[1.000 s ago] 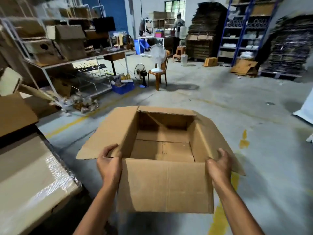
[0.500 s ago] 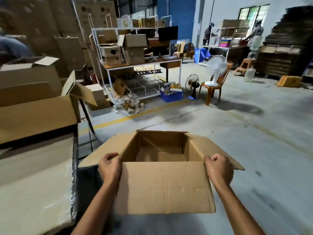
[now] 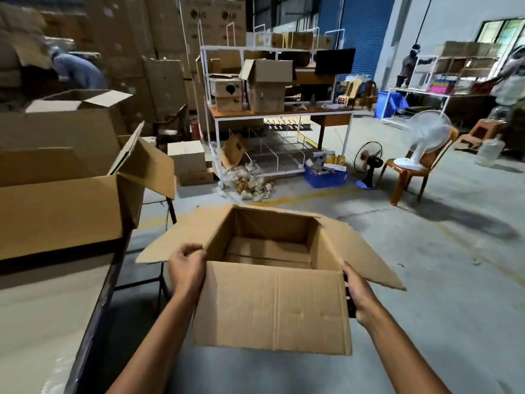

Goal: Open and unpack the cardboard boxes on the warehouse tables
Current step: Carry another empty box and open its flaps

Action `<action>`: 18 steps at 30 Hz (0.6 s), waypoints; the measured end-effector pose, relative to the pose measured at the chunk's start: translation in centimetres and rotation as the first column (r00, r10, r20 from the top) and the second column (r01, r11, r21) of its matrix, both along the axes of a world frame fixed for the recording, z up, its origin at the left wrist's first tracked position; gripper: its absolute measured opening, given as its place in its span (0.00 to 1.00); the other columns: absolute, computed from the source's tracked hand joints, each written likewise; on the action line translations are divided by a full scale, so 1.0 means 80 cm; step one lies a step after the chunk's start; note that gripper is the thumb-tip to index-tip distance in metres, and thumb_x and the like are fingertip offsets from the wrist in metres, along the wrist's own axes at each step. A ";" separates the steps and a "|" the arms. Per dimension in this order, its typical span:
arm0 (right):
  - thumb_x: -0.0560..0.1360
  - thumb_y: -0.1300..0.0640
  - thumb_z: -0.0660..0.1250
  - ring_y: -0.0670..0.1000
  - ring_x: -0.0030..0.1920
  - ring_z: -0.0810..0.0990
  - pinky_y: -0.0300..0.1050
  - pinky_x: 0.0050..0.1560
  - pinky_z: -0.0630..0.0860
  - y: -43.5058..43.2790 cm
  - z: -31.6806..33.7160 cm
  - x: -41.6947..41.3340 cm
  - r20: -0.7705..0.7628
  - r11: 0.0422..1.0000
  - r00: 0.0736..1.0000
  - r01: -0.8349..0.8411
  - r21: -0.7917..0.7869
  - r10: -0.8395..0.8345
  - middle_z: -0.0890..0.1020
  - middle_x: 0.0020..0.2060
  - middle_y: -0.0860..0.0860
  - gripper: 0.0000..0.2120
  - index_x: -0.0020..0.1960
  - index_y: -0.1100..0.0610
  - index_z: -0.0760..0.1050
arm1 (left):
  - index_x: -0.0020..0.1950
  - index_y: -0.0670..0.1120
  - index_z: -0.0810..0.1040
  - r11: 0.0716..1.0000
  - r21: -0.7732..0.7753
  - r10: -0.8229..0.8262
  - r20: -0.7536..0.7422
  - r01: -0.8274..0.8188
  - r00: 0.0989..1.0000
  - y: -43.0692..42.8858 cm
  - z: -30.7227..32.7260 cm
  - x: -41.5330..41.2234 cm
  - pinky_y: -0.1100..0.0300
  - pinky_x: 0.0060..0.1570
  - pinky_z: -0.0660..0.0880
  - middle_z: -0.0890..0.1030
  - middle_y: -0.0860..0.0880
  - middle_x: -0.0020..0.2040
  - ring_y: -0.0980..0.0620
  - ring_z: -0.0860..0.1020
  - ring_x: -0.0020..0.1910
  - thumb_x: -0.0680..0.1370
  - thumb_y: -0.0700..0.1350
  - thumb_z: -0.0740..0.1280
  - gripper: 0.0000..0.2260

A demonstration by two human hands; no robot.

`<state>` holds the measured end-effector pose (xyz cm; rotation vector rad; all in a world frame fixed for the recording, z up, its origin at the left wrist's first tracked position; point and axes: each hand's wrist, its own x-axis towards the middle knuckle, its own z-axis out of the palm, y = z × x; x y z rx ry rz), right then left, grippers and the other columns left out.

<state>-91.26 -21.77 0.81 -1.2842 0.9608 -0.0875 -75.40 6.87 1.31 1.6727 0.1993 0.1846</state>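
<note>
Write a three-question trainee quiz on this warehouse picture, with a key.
1. The left hand and right hand grip an open cardboard box. What shows inside it? A) bottles B) only its bare bottom C) a folded cloth
2. True or false: the white fan stands on the orange chair.
3. Fill in: the blue crate sits on the ____.
Key: 1 B; 2 true; 3 floor.
</note>
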 end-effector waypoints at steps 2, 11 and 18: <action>0.79 0.39 0.62 0.56 0.35 0.77 0.44 0.35 0.71 -0.018 0.016 0.044 0.017 1.000 1.000 -0.016 0.012 0.016 0.79 0.34 0.55 0.20 0.48 0.57 0.77 | 0.47 0.42 0.81 0.999 0.042 -0.004 0.042 0.002 0.999 -0.016 0.012 0.038 0.61 0.44 0.71 0.81 0.45 0.45 0.48 0.78 0.49 0.73 0.32 0.68 0.07; 0.76 0.53 0.66 0.54 0.34 0.74 0.48 0.39 0.71 -0.098 0.071 0.227 0.166 0.995 0.983 -0.090 0.042 0.082 0.72 0.29 0.54 0.10 0.37 0.54 0.72 | 0.48 0.43 0.83 0.998 0.014 0.063 0.223 -0.068 0.973 -0.079 0.074 0.160 0.66 0.42 0.72 0.81 0.51 0.45 0.58 0.77 0.45 0.75 0.31 0.67 0.09; 0.77 0.57 0.66 0.52 0.27 0.74 0.45 0.33 0.73 -0.165 0.144 0.392 0.396 0.972 0.891 -0.232 -0.020 0.221 0.73 0.26 0.53 0.13 0.34 0.56 0.73 | 0.48 0.43 0.84 0.950 -0.118 0.310 0.440 -0.288 0.843 -0.124 0.153 0.238 0.61 0.46 0.76 0.83 0.46 0.42 0.54 0.79 0.42 0.73 0.29 0.67 0.11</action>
